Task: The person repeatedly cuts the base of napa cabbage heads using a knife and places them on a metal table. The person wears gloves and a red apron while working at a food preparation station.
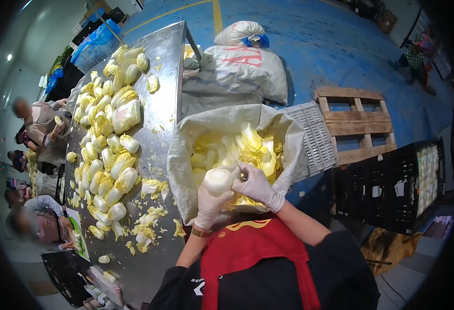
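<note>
My left hand, in a thin whitish glove, is closed around the lower side of a pale napa cabbage, with its white base turned up. Just right of it, my right hand, gloved too, grips a small knife; its thin blade points up and left beside the cabbage, and its handle is mostly hidden by my fingers. Both hands are over the near side of a large white woven sack, open at the top. Loose yellow cabbage leaves fill the sack below.
To the left, a steel table bears a long heap of napa cabbages and leaf scraps. Full sacks lie beyond. On the right are a white crate, a wooden pallet and black crates. People stand across the table.
</note>
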Demonstrator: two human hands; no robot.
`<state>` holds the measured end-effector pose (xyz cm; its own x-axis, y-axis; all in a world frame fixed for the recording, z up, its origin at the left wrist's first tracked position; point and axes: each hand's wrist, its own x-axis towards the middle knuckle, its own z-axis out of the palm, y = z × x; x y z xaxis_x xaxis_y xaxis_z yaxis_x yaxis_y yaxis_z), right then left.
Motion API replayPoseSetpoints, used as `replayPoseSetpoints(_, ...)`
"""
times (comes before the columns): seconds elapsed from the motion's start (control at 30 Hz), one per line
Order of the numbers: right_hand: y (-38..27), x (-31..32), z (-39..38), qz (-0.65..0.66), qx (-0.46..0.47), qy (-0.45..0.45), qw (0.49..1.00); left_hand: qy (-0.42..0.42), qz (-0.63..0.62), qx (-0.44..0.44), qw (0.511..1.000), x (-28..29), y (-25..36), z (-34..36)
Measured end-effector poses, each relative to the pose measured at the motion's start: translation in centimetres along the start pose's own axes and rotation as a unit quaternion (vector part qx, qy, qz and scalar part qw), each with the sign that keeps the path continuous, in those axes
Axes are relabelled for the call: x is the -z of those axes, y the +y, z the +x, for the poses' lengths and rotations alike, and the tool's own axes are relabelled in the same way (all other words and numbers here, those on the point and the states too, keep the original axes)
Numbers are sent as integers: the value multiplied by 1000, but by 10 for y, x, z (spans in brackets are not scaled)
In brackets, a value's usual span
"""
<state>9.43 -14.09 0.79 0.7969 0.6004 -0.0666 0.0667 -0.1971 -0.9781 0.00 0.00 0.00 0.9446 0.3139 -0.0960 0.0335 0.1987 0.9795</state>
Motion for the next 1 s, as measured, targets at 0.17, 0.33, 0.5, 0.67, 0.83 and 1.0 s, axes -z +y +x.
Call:
replayPoseSetpoints(0.17,-5,-3,-1,69,-34,-24,997,42,-49,7,998,5,-10,-8)
replayPoseSetpoints(0.33,10,-7,11,23,-48,-14,998,58,-42,-31,997,8,-2,-4)
replayPoseSetpoints(0.5,27,0,11,-39,-4,56,998,43,-83,2,996,11,-5,0)
replayPoseSetpoints(0.67,38,-5,20,-21,-62,18,998,64,-262,98,958,4,-8,7)
replayPoseSetpoints(0.83,51,-29,24,37,-76,110,990,110,-393,127,904,-2,-33,25)
replayPoseSetpoints(1.0,23,-17,5,-32,7,135,990,102,-386,169,901,9,-56,34)
